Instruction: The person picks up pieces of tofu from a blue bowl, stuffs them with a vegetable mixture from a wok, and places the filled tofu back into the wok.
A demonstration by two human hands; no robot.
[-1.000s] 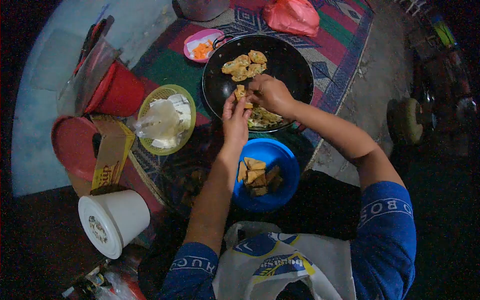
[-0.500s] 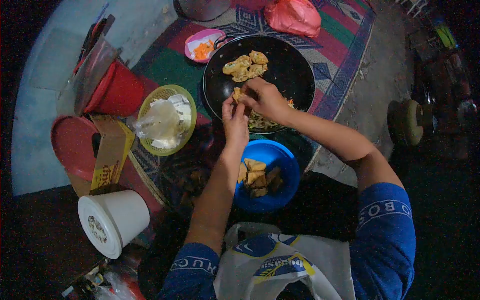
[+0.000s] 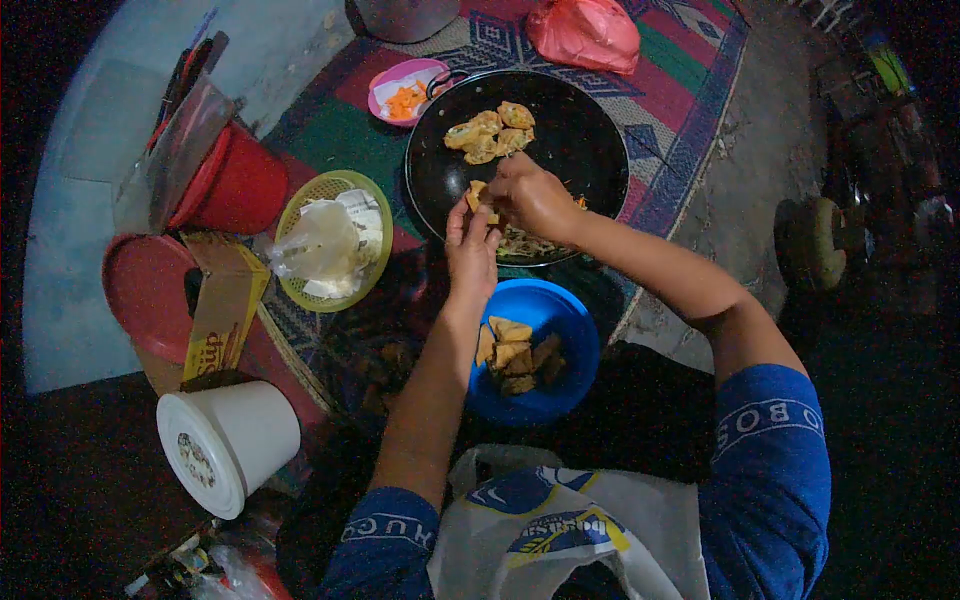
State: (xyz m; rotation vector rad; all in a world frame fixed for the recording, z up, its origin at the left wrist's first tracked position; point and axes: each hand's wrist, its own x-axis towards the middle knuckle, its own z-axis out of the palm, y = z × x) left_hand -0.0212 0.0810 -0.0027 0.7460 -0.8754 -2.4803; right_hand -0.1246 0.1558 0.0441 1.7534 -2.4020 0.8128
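My left hand (image 3: 471, 245) holds a piece of fried tofu (image 3: 478, 195) over the near left part of a black wok (image 3: 590, 130). Touching that piece from the right, my right hand (image 3: 535, 200) has its fingers pressed together; what they pinch is hidden. Several filled golden pieces (image 3: 490, 133) lie in the far part of the wok. Shredded vegetables (image 3: 525, 247) show at its near side, partly behind my right hand. Nearer to me, a blue bowl (image 3: 580, 375) contains several brown tofu pieces (image 3: 512, 357).
A pink bowl (image 3: 437, 68) with orange shreds is beyond the wok's left side. Leftward are a yellow-green basket (image 3: 293, 285) with a plastic bag, a red bucket (image 3: 240, 185), a carton (image 3: 220, 320) and a white tub (image 3: 255, 430). A red bag (image 3: 585, 35) lies at the back.
My right fingers have moved down to the tofu piece, then slightly up and away, showing more of it. My left hand stays nearly in place, still holding the piece.
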